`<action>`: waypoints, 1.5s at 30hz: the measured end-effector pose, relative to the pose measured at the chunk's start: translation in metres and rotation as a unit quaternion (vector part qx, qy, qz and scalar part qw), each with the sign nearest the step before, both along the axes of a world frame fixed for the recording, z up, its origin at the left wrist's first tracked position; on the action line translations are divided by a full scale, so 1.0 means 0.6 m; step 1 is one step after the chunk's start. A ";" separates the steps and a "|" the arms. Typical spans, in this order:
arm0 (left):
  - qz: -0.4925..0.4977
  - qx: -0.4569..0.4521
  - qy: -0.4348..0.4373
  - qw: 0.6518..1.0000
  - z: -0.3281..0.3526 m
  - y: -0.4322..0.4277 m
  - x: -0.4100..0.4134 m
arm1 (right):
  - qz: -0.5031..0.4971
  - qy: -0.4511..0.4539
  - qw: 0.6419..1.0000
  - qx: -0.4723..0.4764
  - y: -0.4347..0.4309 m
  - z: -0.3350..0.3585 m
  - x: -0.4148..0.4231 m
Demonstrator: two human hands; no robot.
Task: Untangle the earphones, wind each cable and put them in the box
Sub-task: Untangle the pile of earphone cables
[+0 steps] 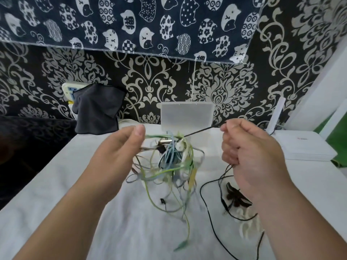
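Black wallpaper with pale flourishes covers the wall behind, and a dark cat-print cloth hangs across its upper part. Below them a table under a white cover fills the lower view.

The left hand is raised above the table with its thumb stretched out on top. Its fingers are mostly hidden behind the hand, but the cables run out from under it, so it appears to pinch the tangle. The right hand is held at about the same height, well apart from the left, its fingers curled into a fist round a black cable.

The tangle of earphones hangs between the two hands, lifted off the table: green, pale blue and white cables knotted together, with loose loops and ends trailing down to the cover. The black cable runs taut from the top of the right fist into the upper part of the tangle. It leaves the fist again at the bottom and falls in slack loops on the table by the right wrist.

A white router with an upright antenna sits at the right edge. A translucent plastic box stands at the far edge of the table, against the wall and just behind the tangle. A dark grey cloth is draped over a white power strip at the back left. A small dark brown thing, too blurred to name, lies on the cover under the right hand, beside a pale looped cable
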State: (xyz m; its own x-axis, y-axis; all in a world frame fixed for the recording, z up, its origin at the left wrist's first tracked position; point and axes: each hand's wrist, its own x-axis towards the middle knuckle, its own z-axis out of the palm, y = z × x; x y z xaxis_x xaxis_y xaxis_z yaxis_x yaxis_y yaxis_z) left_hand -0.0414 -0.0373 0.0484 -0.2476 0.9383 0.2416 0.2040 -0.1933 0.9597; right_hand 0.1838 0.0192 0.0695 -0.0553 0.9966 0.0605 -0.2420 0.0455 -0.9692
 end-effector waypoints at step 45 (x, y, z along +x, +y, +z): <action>0.075 -0.027 0.238 0.968 -0.033 0.002 0.046 | 0.226 0.130 0.957 -0.124 -0.005 -0.031 -0.022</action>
State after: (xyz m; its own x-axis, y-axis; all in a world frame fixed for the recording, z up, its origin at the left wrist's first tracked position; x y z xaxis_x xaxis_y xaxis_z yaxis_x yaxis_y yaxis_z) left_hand -0.0140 -0.0359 0.0288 -0.2547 0.9146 0.3140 0.6469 -0.0802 0.7584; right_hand 0.1704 0.0163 0.0506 -0.4993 0.8600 -0.1057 -0.4165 -0.3452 -0.8410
